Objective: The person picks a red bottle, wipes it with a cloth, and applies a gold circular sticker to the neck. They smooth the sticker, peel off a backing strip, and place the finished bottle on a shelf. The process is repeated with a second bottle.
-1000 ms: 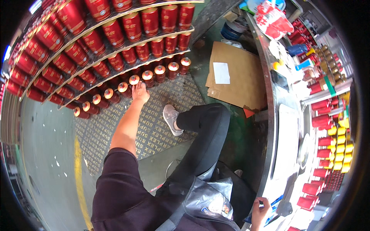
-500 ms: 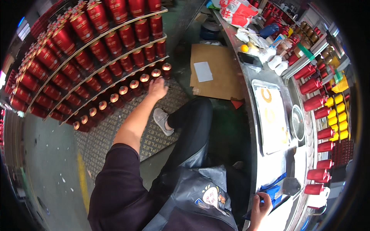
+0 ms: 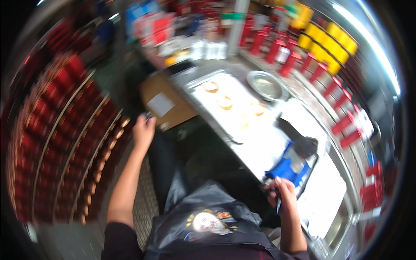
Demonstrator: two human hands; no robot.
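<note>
The apron looks glossy, the cardboard matt.

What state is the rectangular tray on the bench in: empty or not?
Not empty: the tray holds yellowish ring-like pieces, blurred but visible.

Left fingers now away from bottles

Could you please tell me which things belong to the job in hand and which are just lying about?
Probably in use: dark thing at right hand, blurred; blue cloth beside it; red bottles near left hand.

Probably lying about: cardboard; white paper.
</note>
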